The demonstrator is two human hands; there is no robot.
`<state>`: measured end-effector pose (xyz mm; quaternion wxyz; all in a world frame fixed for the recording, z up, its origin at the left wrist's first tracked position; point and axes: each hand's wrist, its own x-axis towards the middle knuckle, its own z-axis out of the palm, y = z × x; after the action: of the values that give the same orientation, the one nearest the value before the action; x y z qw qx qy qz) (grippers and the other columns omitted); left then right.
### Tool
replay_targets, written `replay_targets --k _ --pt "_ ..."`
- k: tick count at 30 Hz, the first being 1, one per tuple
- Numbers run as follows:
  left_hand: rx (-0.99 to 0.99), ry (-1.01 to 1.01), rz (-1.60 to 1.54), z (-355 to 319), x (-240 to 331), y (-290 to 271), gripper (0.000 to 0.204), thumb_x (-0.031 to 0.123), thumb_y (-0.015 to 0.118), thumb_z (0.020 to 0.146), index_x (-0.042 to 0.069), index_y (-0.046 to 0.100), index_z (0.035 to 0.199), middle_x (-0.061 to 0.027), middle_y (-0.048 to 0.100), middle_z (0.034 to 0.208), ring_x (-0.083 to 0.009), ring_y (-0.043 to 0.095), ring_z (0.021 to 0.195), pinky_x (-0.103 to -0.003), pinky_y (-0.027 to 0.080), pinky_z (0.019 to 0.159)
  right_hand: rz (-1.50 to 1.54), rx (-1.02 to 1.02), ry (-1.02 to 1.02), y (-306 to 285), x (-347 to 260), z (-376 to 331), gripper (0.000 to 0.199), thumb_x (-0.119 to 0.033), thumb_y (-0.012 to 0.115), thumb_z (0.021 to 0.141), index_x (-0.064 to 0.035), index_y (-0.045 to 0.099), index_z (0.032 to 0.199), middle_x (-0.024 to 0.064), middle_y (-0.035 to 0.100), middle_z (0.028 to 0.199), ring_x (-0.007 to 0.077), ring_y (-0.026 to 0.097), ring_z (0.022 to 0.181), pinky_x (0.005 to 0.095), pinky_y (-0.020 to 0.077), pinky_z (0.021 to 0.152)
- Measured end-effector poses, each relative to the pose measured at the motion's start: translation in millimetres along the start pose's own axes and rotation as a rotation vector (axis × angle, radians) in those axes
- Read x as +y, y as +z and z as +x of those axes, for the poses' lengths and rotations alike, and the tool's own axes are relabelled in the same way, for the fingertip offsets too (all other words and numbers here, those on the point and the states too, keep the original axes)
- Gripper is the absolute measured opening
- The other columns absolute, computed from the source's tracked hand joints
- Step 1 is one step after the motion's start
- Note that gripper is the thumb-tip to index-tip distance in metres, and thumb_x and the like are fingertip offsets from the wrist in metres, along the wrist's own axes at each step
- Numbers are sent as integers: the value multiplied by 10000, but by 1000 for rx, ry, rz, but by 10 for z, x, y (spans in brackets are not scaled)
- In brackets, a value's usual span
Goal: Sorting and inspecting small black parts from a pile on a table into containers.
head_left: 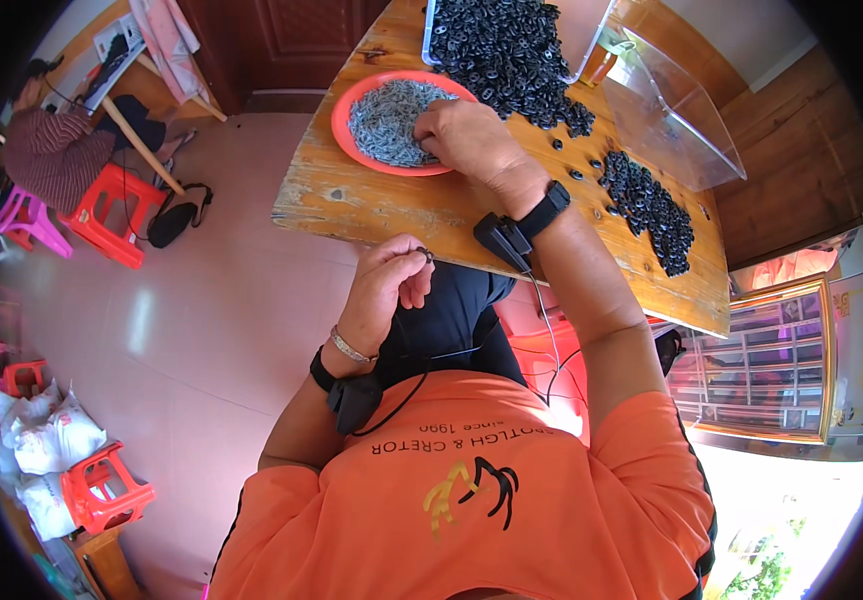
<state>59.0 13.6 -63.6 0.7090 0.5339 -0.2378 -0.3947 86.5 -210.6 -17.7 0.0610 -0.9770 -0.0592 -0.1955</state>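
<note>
My left hand (389, 283) is held above my lap, just off the near edge of the wooden table (422, 215), with thumb and fingers pinched on a small black ring (424, 254). My right hand (467, 138) reaches into the red plate (344, 125), fingers curled down among the small grey metal pieces (384, 120) that fill it. Whether it grips any piece is hidden by the fingers. A black band sits on each wrist.
A heap of black rings (504, 50) spills from a clear tray at the table's far side; another pile (654, 208) lies at the right. A clear plastic box (672, 110) stands beyond it. At the far left sits another person (52, 150) beside red and pink stools.
</note>
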Motion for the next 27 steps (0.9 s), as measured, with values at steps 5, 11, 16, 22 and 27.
replay_targets --k 5,11,16,22,27 --pt "6 -4 21 -14 25 -3 215 191 447 872 32 541 760 -32 542 600 -84 482 475 -188 358 458 100 47 115 1 52 22 131 -124 587 746 -79 663 842 119 650 814 306 618 794 385 494 723" --pt "-3 0 34 -29 69 42 209 187 445 869 32 538 763 -33 548 607 -87 482 475 -190 358 461 574 70 311 -33 118 -8 110 -72 622 764 -43 673 857 88 667 779 194 631 725 301 500 712" --pt "-10 43 58 -45 114 49 210 192 449 868 30 532 765 -31 542 606 -84 481 483 -189 353 462 1017 6 389 -215 78 -155 139 -14 623 798 -8 661 932 19 646 833 90 579 761 232 482 718" --pt "7 144 107 -83 217 135 226 237 503 874 42 557 773 1 535 615 -53 465 499 -176 339 460 1363 -13 275 -489 -235 -553 149 -137 619 871 -18 628 960 -6 605 795 68 540 716 222 460 709" --pt "-6 197 227 -122 285 325 239 236 504 892 26 549 785 2 514 611 -48 459 523 -181 358 479 1399 65 321 -667 -466 -977 154 -166 628 870 -25 627 933 -10 601 783 64 542 713 218 459 688"
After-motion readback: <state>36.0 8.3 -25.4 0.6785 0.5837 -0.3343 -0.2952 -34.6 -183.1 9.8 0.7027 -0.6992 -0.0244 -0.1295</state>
